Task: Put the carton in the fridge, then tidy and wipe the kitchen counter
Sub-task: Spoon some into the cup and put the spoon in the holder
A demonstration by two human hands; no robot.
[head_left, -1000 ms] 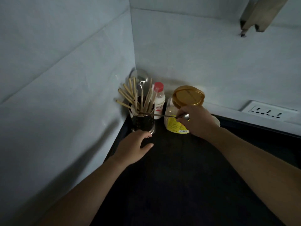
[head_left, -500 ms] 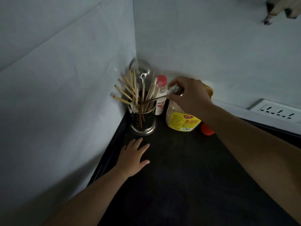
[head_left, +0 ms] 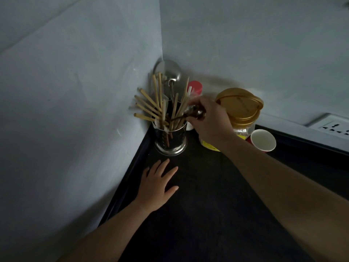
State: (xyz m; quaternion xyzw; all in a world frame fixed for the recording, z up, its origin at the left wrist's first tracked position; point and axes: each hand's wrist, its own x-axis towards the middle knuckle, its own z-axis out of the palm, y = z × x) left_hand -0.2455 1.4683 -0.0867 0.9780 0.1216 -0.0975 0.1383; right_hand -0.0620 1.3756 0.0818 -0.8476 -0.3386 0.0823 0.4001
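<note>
My right hand is shut on a metal spoon, gripping its bowl end, with the handle dipping into the steel utensil holder in the counter's corner. The holder is full of wooden chopsticks, and a ladle rises behind it. My left hand lies flat and open on the dark counter, just in front of the holder and not touching it. No carton is in view.
A jar with a gold lid and yellow label stands right of the holder, behind my right wrist. A red-capped white bottle sits at the back. A red paper cup stands beside the jar. A wall socket is at far right.
My right hand has carried the spoon from beside the jar up and left, and its handle now sits in the holder. My left hand let go of the holder and lies flat on the counter.
</note>
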